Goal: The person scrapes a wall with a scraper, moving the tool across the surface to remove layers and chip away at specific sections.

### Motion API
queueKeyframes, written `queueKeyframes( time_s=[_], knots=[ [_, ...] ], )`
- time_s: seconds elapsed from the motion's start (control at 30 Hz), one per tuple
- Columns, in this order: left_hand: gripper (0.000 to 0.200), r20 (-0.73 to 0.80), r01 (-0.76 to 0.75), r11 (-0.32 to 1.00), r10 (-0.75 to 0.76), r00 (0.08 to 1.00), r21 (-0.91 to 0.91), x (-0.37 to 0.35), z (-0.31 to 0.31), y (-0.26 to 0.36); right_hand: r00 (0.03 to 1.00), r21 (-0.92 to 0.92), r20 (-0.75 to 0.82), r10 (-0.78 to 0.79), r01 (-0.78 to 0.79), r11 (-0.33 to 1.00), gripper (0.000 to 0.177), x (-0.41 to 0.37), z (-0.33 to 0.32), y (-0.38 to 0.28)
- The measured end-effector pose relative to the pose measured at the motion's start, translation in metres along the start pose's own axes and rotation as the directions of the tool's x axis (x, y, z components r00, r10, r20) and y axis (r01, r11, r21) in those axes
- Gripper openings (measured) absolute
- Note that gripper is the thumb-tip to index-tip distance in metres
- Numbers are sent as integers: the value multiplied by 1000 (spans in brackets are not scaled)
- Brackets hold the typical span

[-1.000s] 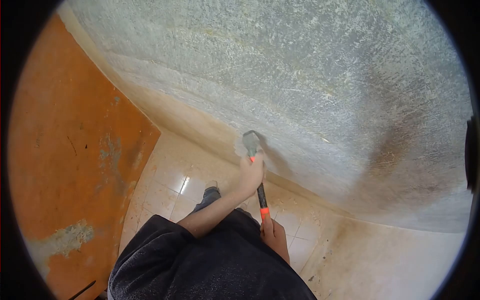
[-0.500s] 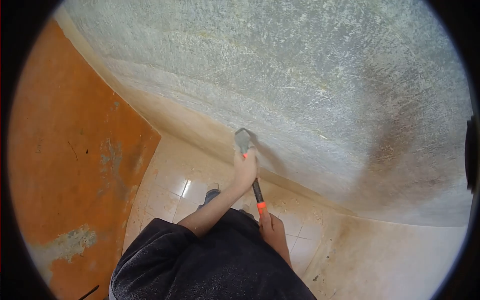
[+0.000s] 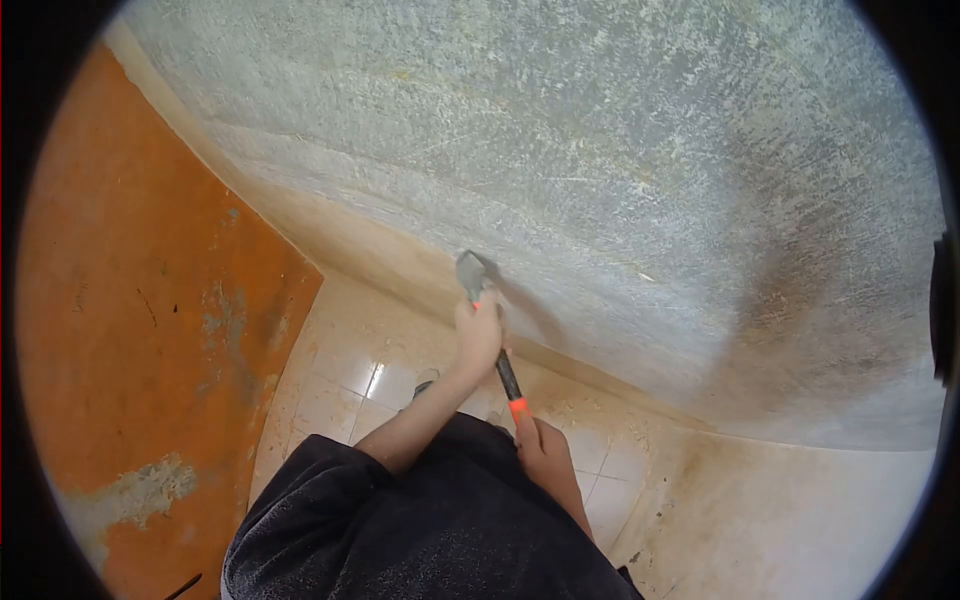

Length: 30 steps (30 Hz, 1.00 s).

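A long-handled scraper (image 3: 509, 375) with a black and orange handle slants up from my body. Its grey head (image 3: 469, 270) is against, or very close to, the lower part of the mottled grey wall (image 3: 600, 200). My left hand (image 3: 479, 332) is wrapped around the shaft just below the head. Lower down, the fingers of my right hand (image 3: 546, 456) close around the handle's orange end. The exact contact between blade and wall is too small to tell.
An orange wall (image 3: 130, 280) with peeled patches rises on the left and meets the grey wall at a corner. White floor tiles (image 3: 330, 395) with pale dust and flakes lie below. A pale wall (image 3: 800, 520) stands at the lower right.
The scraper's head and my left hand have shifted a little to the left and slightly up along the wall. My right hand has stayed nearly in place, still holding the handle end.
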<state>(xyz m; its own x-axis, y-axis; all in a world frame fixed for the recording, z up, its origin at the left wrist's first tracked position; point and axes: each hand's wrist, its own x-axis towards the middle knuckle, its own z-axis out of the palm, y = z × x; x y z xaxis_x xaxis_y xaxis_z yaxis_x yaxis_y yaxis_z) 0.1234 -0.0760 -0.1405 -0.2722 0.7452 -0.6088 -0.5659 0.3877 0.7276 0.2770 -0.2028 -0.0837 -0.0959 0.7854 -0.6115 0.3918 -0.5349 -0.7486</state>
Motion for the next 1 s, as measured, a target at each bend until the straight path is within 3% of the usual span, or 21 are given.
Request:
queueKeyframes(
  time_s=[0.07,0.13,0.27,0.33,0.43,0.5,0.53,0.67,0.77,0.83,0.87,0.9,0.93,1.0],
  knots=[
    [32,-18,-12,1000,12,1000,3,-2,6,-8,996,-31,2,-84,84,996,50,2,0,-4],
    [35,-13,-32,999,31,999,-37,-11,18,-19,995,-56,-7,95,-95,994,47,-15,-15,-7],
    [35,-26,-40,999,40,999,-15,-2,9,-12,994,-52,5,106,-106,993,46,-6,-8,-1],
    [34,-16,-12,999,12,1000,-46,2,4,-5,999,-74,0,-54,54,996,47,10,5,3],
    [33,-21,-26,1000,25,999,-18,-6,12,-14,999,-66,-37,28,-30,997,48,-10,-8,-12],
    [33,74,19,999,-16,997,-43,-15,22,-17,1000,-71,-15,23,-24,997,48,-11,-13,-6],
    [34,-69,-102,995,103,992,17,-6,22,-20,1000,-58,5,22,-22,998,48,-8,-13,-3],
    [33,-37,-73,990,69,997,-119,20,-13,4,997,-118,2,-82,82,990,46,24,6,-9],
    [34,-54,-17,999,18,998,28,4,2,-6,999,-127,-3,-33,33,991,46,-3,0,-13],
    [35,-15,24,1000,-24,1000,-11,-4,10,-8,990,-53,-20,137,-137,989,44,-16,-5,-12],
    [36,-28,-12,1000,12,1000,15,-4,6,-5,990,-58,-16,139,-140,988,44,-12,-1,-13],
    [36,-33,-52,998,53,998,47,0,0,0,998,-117,-12,69,-70,991,44,-2,9,-20],
    [37,18,1,998,1,1000,-70,6,-10,9,1000,-175,-6,-1,0,985,44,4,14,-24],
    [36,10,-14,997,14,1000,-70,6,-3,9,999,-104,-26,35,-38,994,44,4,10,-22]
  ],
)
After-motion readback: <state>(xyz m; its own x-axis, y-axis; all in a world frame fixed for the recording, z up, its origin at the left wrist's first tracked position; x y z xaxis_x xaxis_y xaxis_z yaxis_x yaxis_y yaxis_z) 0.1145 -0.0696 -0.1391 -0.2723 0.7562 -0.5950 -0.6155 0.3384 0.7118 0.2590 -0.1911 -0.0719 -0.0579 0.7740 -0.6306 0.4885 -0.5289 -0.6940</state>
